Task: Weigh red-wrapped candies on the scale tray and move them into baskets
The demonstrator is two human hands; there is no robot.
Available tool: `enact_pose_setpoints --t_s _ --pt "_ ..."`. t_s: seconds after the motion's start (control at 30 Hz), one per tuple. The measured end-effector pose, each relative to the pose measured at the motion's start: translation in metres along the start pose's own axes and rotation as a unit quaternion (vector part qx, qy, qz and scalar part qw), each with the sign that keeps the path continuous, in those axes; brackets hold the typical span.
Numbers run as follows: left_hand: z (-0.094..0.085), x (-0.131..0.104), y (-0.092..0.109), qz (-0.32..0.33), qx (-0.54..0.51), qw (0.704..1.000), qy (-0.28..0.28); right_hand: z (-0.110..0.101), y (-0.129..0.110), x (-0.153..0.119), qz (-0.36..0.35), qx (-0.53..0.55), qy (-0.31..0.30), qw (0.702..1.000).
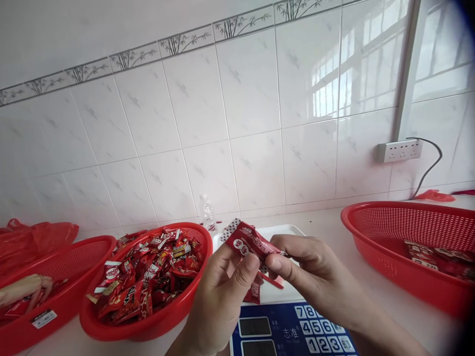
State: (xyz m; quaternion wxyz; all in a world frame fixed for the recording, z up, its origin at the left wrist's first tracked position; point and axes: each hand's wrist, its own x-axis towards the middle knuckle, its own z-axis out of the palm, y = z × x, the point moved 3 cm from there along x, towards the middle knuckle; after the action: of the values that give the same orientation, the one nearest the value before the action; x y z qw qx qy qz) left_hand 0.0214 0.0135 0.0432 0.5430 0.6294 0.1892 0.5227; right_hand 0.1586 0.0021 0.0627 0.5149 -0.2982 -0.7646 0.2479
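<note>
A red wrapped packet (252, 238) with white lettering and a dotted black-and-white end is held up above a digital scale (285, 332). My left hand (226, 287) grips the packet's left part between thumb and fingers. The right end of the packet is pinched between the thumb and fingers of my right hand (315, 272). Beneath the hands, other red packets (253, 292) show on or over the scale's white tray (297, 231), partly hidden by my left hand.
Left of the scale, a red basket (135, 332) is heaped with red packets. Another person's hand (35, 290) reaches into a basket (22, 336) at the far left. A third basket (389, 279) stands right. Behind are a clear bottle (208, 212) and power strip (400, 151).
</note>
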Motion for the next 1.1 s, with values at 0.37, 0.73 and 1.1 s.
enact_pose_setpoints --t_s 0.37,0.73,1.1 --pt "-0.004 0.002 0.003 -0.047 0.169 0.983 -0.049 -0.01 0.004 0.002 0.038 -0.063 0.042 0.996" --pt "-0.035 0.021 -0.007 -0.003 0.381 0.92 0.093 -0.018 0.013 0.008 0.106 -0.196 0.043 0.974" --pt "-0.048 0.02 -0.024 -0.108 0.614 0.776 -0.092 -0.031 0.067 0.012 0.25 -0.434 -0.046 0.864"
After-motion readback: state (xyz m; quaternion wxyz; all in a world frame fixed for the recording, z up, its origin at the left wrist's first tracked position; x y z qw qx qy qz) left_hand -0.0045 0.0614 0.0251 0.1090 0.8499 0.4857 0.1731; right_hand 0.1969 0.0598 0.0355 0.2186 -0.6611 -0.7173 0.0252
